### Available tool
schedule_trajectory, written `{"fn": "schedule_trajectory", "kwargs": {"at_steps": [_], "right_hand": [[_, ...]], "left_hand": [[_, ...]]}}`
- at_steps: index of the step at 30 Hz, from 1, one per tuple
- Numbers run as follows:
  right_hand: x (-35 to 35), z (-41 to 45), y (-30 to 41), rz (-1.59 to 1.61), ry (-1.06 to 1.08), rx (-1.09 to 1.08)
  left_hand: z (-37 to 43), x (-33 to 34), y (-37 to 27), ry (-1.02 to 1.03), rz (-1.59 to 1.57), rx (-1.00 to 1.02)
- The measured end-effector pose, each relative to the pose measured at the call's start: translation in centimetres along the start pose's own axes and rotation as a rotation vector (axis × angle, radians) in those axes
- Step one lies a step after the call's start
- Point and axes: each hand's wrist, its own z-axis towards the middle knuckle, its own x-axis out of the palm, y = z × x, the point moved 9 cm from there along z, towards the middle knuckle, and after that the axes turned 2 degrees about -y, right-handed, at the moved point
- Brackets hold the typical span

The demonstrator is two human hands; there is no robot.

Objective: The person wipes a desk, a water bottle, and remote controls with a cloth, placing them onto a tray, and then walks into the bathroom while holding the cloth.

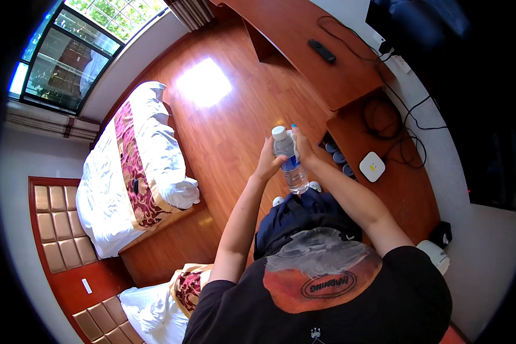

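Observation:
A clear plastic water bottle (295, 176) with a white cap and a blue label is held in front of me, its cap end pointing away from my body. My left hand (268, 159) grips its left side, the thumb lying across the upper part. On the other side, my right hand (302, 145) holds a white cloth or tissue (293, 142) against the bottle near its neck. The cap is on the bottle. The fingers behind the bottle are hidden.
To my right, a wooden desk (406, 198) bears a white router-like box (372, 167), black cables (380, 124) and a remote control (322, 50). A bed (105, 180) with white bedding stands at left, another (155, 314) at lower left. Wooden flooring (223, 142) lies between bed and desk.

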Motion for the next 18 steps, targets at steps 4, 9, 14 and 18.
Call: {"fn": "schedule_trajectory", "kwargs": {"at_steps": [4, 9, 14, 18], "right_hand": [[-1.7, 0.8, -0.4, 0.306, -0.042, 0.082], [-2.0, 0.0, 2.2, 0.004, -0.143, 0.062], [-5.6, -0.6, 2.6, -0.333, -0.186, -0.070], [-4.4, -3.9, -3.4, -0.235, 0.377, 0.263]], "left_hand": [[1.6, 2.6, -2.6, 0.186, -0.325, -0.112], [0.8, 1.6, -1.1, 0.064, -0.143, -0.209], [0.6, -0.4, 0.9, -0.197, -0.248, -0.259], [0.7, -1.8, 2.0, -0.331, -0.488, -0.364]]}}
